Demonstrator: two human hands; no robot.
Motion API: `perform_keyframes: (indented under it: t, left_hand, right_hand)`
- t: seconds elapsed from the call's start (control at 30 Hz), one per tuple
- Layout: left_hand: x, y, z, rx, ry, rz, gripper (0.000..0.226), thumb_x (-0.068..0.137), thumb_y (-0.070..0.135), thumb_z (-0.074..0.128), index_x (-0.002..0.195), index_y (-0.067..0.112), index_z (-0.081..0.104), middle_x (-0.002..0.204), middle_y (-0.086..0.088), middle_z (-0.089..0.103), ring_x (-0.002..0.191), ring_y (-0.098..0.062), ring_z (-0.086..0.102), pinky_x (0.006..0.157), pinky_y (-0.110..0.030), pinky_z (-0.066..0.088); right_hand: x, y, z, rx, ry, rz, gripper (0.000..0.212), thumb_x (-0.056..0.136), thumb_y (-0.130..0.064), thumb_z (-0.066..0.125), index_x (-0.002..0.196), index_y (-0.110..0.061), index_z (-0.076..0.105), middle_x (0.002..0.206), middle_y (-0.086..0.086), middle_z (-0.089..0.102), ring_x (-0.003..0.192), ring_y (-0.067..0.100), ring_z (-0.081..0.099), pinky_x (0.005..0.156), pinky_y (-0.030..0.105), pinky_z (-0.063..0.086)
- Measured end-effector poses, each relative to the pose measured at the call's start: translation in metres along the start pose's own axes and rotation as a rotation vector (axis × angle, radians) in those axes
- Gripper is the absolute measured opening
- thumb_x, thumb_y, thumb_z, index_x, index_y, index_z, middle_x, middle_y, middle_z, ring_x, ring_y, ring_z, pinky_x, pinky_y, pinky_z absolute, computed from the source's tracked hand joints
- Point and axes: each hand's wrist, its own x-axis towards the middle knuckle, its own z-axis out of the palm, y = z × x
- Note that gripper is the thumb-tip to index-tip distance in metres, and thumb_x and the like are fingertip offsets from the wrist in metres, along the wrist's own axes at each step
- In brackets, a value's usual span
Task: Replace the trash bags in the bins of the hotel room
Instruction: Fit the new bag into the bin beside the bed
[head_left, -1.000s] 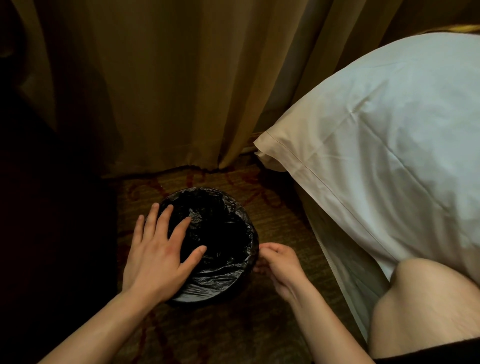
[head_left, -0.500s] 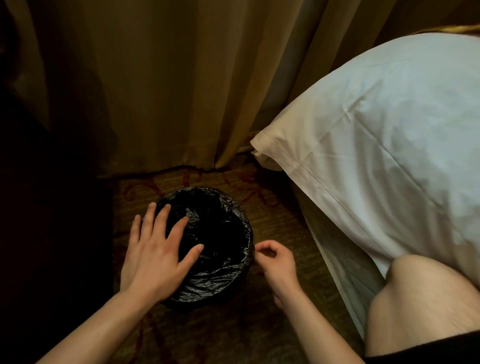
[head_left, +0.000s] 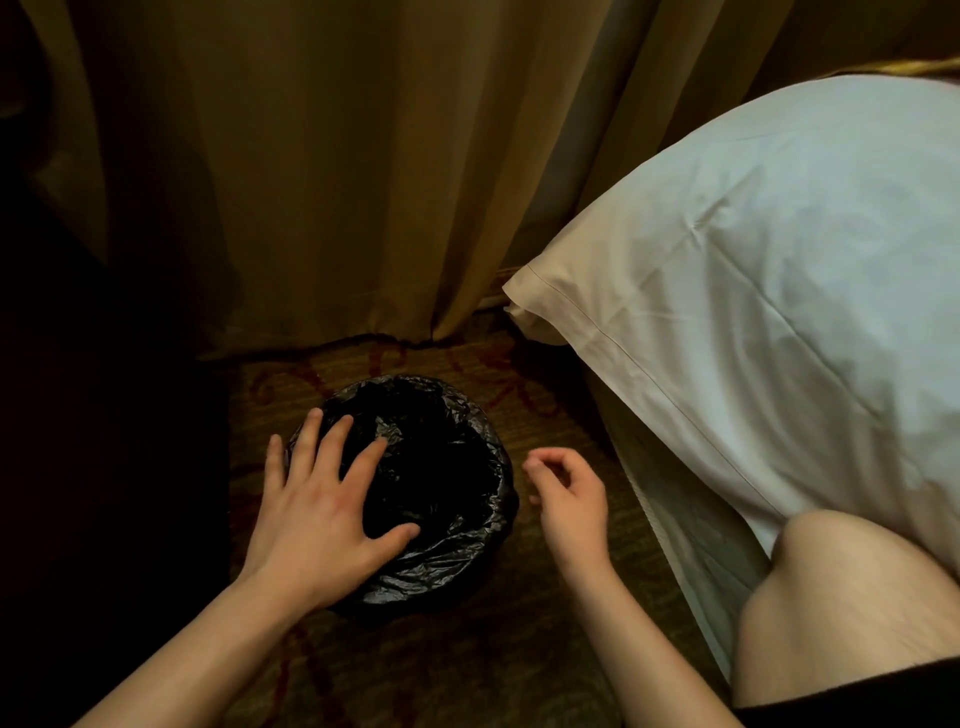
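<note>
A bare knee (head_left: 841, 597) fills the lower right corner, cut off by the frame edge, with a dark hem below it. Both forearms reach forward over the patterned carpet (head_left: 519, 660). The right hand (head_left: 569, 504), which half a second ago had its fingertips at the right edge of the black trash bag (head_left: 452, 467), has now come away and hangs just beside it, clear of the plastic, fingers loosely curled and holding nothing. The left hand (head_left: 317, 519) has stayed where it was: flat, fingers spread wide over the bag's left rim, thumb reaching toward the dark opening. The bag lines a round bin (head_left: 415, 605) standing on the carpet between the hands; its plastic is folded over the rim, so the bin's own wall is barely distinguishable in the shadow. To the left, a dark mass is too dim to identify. Beyond, a white pillow (head_left: 779, 312) overhangs the bed's side (head_left: 691, 545), and tan curtains (head_left: 337, 156) hang to the floor.
</note>
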Motion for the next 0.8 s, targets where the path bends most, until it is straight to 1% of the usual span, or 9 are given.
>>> perform_keyframes:
  t: [0.03,0.13,0.2,0.27,0.33,0.47,0.57,0.67,0.8]
  left_hand:
    - [-0.001,0.001,-0.001,0.008,-0.011,0.011,0.102,0.067,0.092,0.032,0.149,0.032,0.036,0.162,-0.011,0.023,0.152,-0.033,-0.002,0.119,-0.061,0.001]
    - [-0.003,0.003,-0.004,0.04,-0.061,0.046,0.113,0.06,0.098,0.031,0.153,0.033,0.028,0.164,-0.01,0.017,0.152,-0.033,-0.007,0.117,-0.065,-0.002]
    - [-0.004,0.003,-0.006,0.043,-0.082,0.057,0.117,0.058,0.098,0.031,0.156,0.035,0.017,0.166,-0.009,0.007,0.151,-0.032,-0.015,0.117,-0.063,-0.009]
    - [-0.005,0.002,-0.007,0.03,-0.076,0.061,0.119,0.057,0.097,0.032,0.156,0.034,0.015,0.166,-0.009,0.005,0.15,-0.032,-0.017,0.117,-0.062,-0.012]
    - [-0.007,0.002,-0.008,0.029,-0.086,0.064,0.121,0.056,0.097,0.032,0.157,0.033,0.013,0.166,-0.01,0.005,0.15,-0.033,-0.017,0.116,-0.062,-0.012]
    - [-0.01,0.002,-0.009,0.065,-0.121,0.066,0.12,0.056,0.097,0.034,0.156,0.032,0.019,0.165,-0.011,0.012,0.15,-0.035,-0.011,0.116,-0.063,-0.009]
    - [-0.012,0.002,-0.012,0.036,-0.107,0.049,0.112,0.063,0.096,0.03,0.156,0.033,0.02,0.165,-0.01,0.01,0.151,-0.032,-0.014,0.116,-0.062,-0.012]
    - [-0.013,0.003,-0.017,0.014,-0.061,0.059,0.096,0.077,0.089,0.027,0.151,0.03,0.035,0.162,-0.012,0.023,0.152,-0.031,-0.003,0.118,-0.059,-0.003]
    - [-0.023,0.002,-0.014,0.026,-0.155,0.092,0.098,0.079,0.091,0.014,0.152,0.028,0.033,0.163,-0.012,0.02,0.152,-0.03,-0.004,0.119,-0.056,-0.005]
  right_hand:
    - [0.0,-0.006,0.001,-0.032,-0.038,-0.057,0.009,0.093,-0.031,0.063,0.1,-0.029,0.069,0.098,-0.011,0.068,0.092,0.007,0.064,0.083,0.037,0.056]
    - [0.005,-0.023,0.009,-0.217,-0.229,-0.173,0.043,0.085,-0.054,0.065,0.122,-0.033,0.06,0.115,-0.018,0.061,0.103,0.001,0.059,0.087,0.031,0.053]
    - [0.009,-0.028,0.013,-0.414,-0.275,-0.245,0.056,0.083,-0.052,0.069,0.133,-0.033,0.053,0.123,-0.019,0.055,0.108,0.0,0.054,0.088,0.026,0.049]
    - [0.012,-0.028,0.014,-0.453,-0.256,-0.253,0.055,0.084,-0.041,0.072,0.134,-0.029,0.053,0.119,-0.017,0.057,0.103,0.0,0.055,0.084,0.023,0.048]
    - [0.013,-0.026,0.013,-0.359,-0.261,-0.18,0.054,0.084,-0.036,0.074,0.133,-0.027,0.054,0.113,-0.018,0.059,0.1,-0.001,0.056,0.085,0.026,0.052]
    - [0.015,-0.029,0.014,-0.382,-0.319,-0.152,0.063,0.083,-0.04,0.074,0.14,-0.027,0.047,0.118,-0.015,0.058,0.102,0.002,0.056,0.086,0.027,0.051]
    - [0.015,-0.036,0.013,-0.533,-0.283,-0.269,0.078,0.08,-0.057,0.071,0.146,-0.034,0.037,0.132,-0.011,0.052,0.115,0.008,0.053,0.091,0.03,0.049]
    - [0.012,-0.045,0.018,-0.68,-0.258,-0.499,0.073,0.086,-0.065,0.057,0.15,-0.041,0.029,0.142,-0.01,0.041,0.128,0.012,0.04,0.094,0.03,0.043]
    - [0.024,-0.058,0.037,-0.859,-0.286,-0.481,0.076,0.093,-0.06,0.05,0.154,-0.03,0.019,0.15,-0.001,0.037,0.135,0.025,0.037,0.097,0.045,0.048]
